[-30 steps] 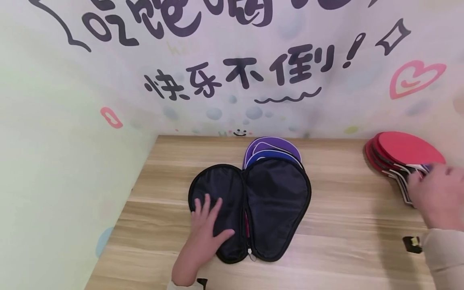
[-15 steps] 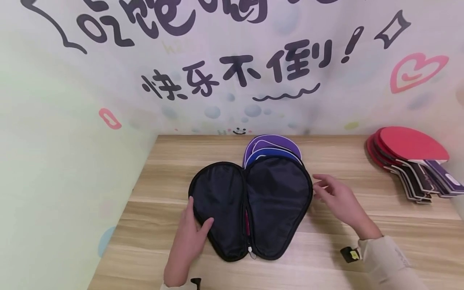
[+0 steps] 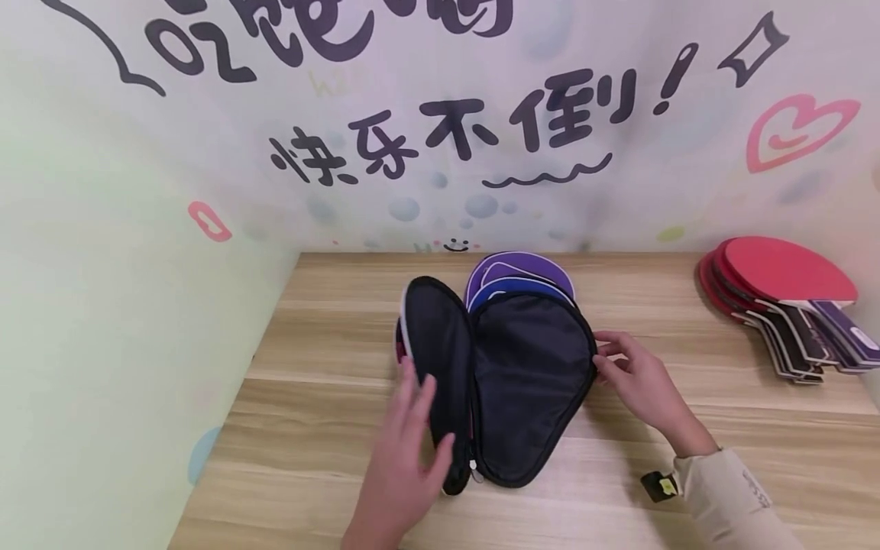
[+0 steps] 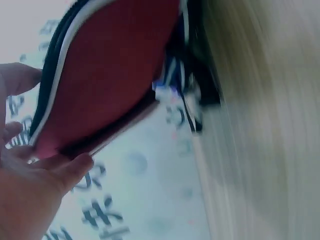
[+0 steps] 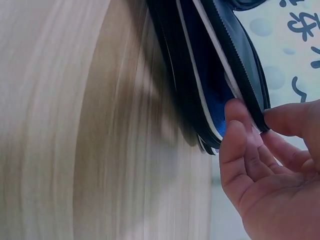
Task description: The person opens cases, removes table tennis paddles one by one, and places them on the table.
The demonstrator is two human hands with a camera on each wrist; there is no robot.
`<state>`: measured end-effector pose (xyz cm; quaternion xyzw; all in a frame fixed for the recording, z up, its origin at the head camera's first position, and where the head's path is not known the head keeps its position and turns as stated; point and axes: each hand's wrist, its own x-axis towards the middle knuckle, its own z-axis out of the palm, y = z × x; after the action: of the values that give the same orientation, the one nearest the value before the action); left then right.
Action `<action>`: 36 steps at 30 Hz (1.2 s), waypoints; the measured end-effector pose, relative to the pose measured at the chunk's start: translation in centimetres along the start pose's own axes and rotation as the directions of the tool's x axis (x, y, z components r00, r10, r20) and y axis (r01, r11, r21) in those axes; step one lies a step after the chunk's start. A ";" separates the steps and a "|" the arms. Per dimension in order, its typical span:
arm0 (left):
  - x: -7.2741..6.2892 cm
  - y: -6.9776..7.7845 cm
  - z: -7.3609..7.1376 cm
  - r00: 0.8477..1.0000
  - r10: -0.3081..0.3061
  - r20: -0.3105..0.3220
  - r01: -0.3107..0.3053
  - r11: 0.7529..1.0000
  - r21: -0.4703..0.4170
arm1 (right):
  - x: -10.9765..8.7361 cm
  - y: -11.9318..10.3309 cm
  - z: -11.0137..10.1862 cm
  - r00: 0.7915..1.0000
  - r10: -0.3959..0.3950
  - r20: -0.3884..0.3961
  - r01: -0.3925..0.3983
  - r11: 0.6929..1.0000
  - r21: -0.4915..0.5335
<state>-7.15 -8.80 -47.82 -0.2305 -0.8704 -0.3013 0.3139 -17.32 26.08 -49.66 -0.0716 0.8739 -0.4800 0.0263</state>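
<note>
A black-lined table tennis paddle case (image 3: pixel 529 389) lies spread out on the wooden table in the head view, its left half (image 3: pixel 440 344) tilted up. My left hand (image 3: pixel 402 451) has its fingers straight against the outer side of that raised half, with the thumb over the lining. The left wrist view shows the half's maroon outer face (image 4: pixel 110 75) beside the fingers. At the right edge, my right hand (image 3: pixel 639 378) pinches the case's zippered rim (image 5: pixel 245 85) between thumb and fingers. A zipper pull (image 3: pixel 474 466) hangs at the fold's near end.
Purple cases (image 3: pixel 529 263) and a blue case (image 3: pixel 516 286) lie stacked under the case's far end, by the wall. Several red paddles (image 3: pixel 791 271) are piled at the table's far right, handles toward me. A printed wall cloth (image 3: pixel 412 221) stands behind the table (image 3: pixel 309 428).
My right hand has come from the paddle pile to the case's right rim. My left hand has moved from lying on the left half to tilting it up toward the right.
</note>
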 end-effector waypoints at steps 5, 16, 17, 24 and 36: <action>0.2 2.1 2.6 0.980 0.195 -0.032 -0.195 0.981 0.010 | 0.0 0.0 0.1 1.000 0.001 -0.004 -0.001 0.997 0.075; 0.3 6.1 6.3 0.942 -0.027 0.335 0.048 0.997 -0.056 | -0.3 0.0 0.3 0.998 0.070 0.001 -0.069 0.982 0.175; 0.4 6.3 6.6 0.932 -0.033 0.360 0.056 0.997 -0.053 | -0.4 -0.1 0.3 0.996 0.086 0.001 -0.085 0.980 0.182; 0.8 6.7 8.4 0.876 -0.047 0.481 0.003 0.996 0.092 | -0.7 -0.3 1.0 0.991 0.134 0.008 -0.133 0.971 0.198; 0.2 6.7 9.2 0.836 -0.056 0.545 -0.055 0.981 0.185 | -1.0 0.2 1.7 0.997 0.081 -0.014 -0.080 0.996 0.050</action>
<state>-7.08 2.16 -50.88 -0.2752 -0.9488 -0.1369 0.0726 -16.20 24.89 -50.73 -0.0320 0.8642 -0.5005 0.0404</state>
